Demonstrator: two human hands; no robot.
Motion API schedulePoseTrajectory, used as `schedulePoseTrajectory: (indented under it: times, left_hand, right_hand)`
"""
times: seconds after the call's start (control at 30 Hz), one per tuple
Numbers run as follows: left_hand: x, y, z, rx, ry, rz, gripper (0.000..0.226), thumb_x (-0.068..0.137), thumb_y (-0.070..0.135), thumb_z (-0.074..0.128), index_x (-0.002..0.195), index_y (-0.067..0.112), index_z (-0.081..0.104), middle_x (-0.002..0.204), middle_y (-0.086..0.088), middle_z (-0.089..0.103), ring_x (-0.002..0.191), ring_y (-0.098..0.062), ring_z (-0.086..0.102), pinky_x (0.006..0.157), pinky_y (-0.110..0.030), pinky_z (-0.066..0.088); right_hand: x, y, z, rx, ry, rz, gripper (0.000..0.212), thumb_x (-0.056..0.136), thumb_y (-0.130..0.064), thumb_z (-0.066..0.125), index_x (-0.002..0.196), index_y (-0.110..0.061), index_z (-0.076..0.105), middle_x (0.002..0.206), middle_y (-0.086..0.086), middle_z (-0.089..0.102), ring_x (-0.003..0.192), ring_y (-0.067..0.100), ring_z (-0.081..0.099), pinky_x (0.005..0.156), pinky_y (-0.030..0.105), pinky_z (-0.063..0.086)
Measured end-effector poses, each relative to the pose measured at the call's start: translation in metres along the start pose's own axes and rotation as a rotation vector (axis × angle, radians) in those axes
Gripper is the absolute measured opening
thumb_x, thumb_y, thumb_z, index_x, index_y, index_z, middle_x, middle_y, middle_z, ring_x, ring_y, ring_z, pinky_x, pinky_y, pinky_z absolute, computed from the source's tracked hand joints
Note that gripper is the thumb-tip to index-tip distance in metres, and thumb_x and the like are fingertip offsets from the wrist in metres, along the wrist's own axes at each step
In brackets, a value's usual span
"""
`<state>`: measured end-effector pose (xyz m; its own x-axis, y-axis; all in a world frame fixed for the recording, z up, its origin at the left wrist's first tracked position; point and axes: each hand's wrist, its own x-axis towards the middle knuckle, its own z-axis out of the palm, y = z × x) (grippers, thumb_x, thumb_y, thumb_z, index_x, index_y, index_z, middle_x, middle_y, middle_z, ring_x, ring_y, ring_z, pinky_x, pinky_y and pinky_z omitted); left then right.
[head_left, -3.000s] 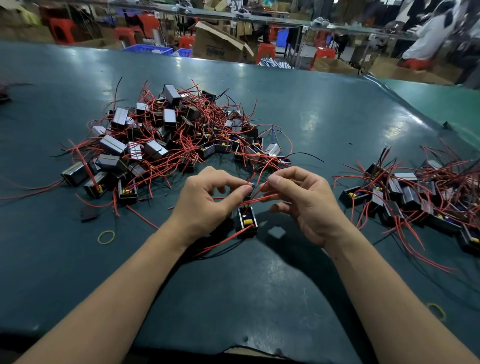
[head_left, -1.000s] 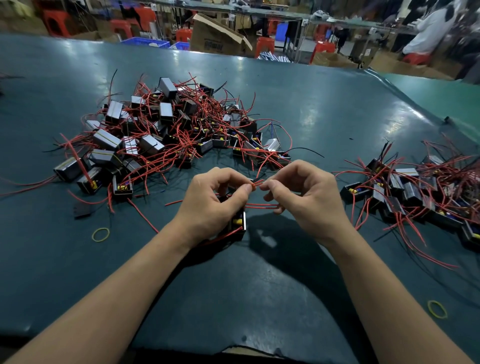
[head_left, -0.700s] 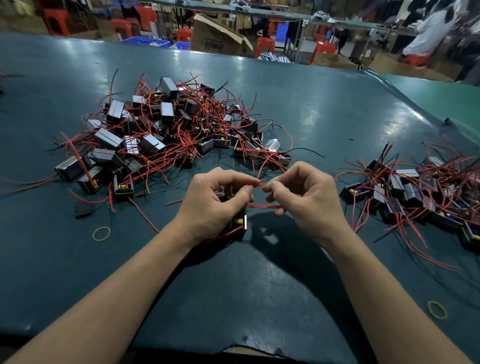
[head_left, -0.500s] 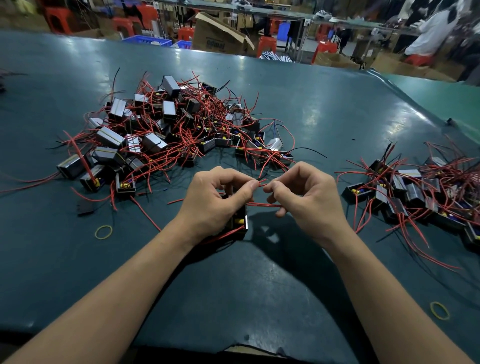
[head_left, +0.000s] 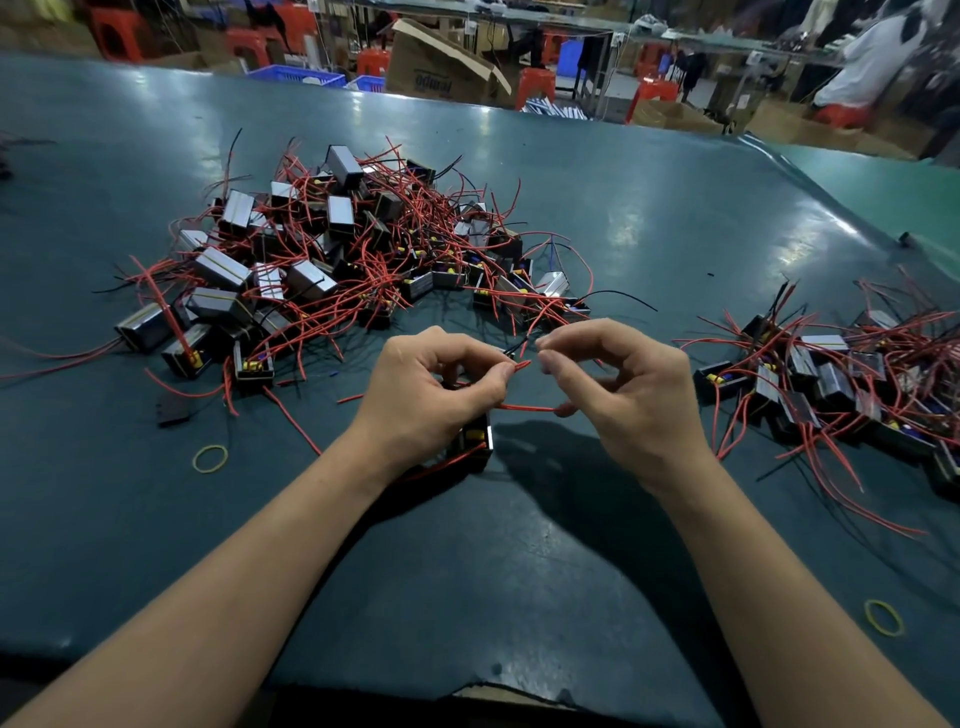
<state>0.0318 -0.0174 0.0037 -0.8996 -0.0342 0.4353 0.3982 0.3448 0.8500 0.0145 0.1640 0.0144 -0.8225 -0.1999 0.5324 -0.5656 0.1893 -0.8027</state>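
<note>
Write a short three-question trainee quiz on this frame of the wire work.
1. True or false: the left hand pinches the end of a red wire between thumb and forefinger.
2. Where is the black box that is being worked on? A) beneath the left hand B) in the far pile C) on a red stool
3. Fill in: ___ yellow rubber bands lie loose on the table.
Key: 1 true; 2 A; 3 two.
</note>
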Motion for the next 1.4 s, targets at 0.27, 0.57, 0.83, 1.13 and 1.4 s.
schedulePoseTrajectory:
  times: [0.27,0.57,0.83,1.13,1.4]
  left_hand:
    - [-0.001,0.001,0.002,0.001,-0.035,0.056,0.019,0.078,0.007,0.079,0.079,0.026,0.075,0.071,0.001,0.067,0.067,-0.017,0.061,0.065,-0.02,0.046]
    - [0.0,-0.003,0.004,0.125,0.022,0.204,0.01,0.077,0.008,0.077,0.081,0.018,0.078,0.065,0.028,0.06,0.067,-0.001,0.05,0.067,-0.011,0.037]
    - [0.002,-0.007,0.006,0.226,0.043,0.255,0.005,0.078,0.012,0.074,0.08,0.013,0.079,0.07,0.015,0.066,0.064,-0.004,0.045,0.065,-0.017,0.036]
    - [0.001,-0.003,0.004,0.161,0.071,0.197,0.007,0.076,0.017,0.074,0.082,0.016,0.078,0.065,0.022,0.059,0.062,-0.012,0.051,0.058,-0.024,0.042]
    - [0.0,-0.003,0.002,0.122,0.055,0.215,0.008,0.078,0.014,0.075,0.084,0.017,0.079,0.064,0.026,0.061,0.065,-0.002,0.051,0.064,-0.014,0.039]
  right_hand:
    - [0.006,-0.002,-0.001,0.301,-0.066,0.245,0.006,0.082,-0.004,0.07,0.086,-0.009,0.072,0.069,0.001,0.071,0.062,0.015,0.064,0.051,0.022,0.051]
    - [0.007,-0.003,0.005,0.338,-0.083,0.691,0.038,0.092,-0.018,0.063,0.054,-0.015,0.066,0.053,0.0,0.054,0.044,0.01,0.047,0.041,0.017,0.037]
    - [-0.003,0.0,0.017,-0.533,0.11,0.058,0.033,0.09,-0.029,0.067,0.063,-0.009,0.066,0.053,-0.004,0.057,0.051,0.017,0.051,0.056,0.034,0.044]
    - [0.007,0.012,-0.009,-0.532,-0.072,-0.296,0.019,0.081,-0.01,0.076,0.1,-0.006,0.076,0.082,0.008,0.063,0.067,0.017,0.056,0.06,0.026,0.046]
    - [0.003,0.002,-0.002,-0.329,-0.127,-0.099,0.023,0.092,-0.016,0.062,0.07,-0.013,0.068,0.058,-0.01,0.056,0.053,0.007,0.047,0.054,0.012,0.034]
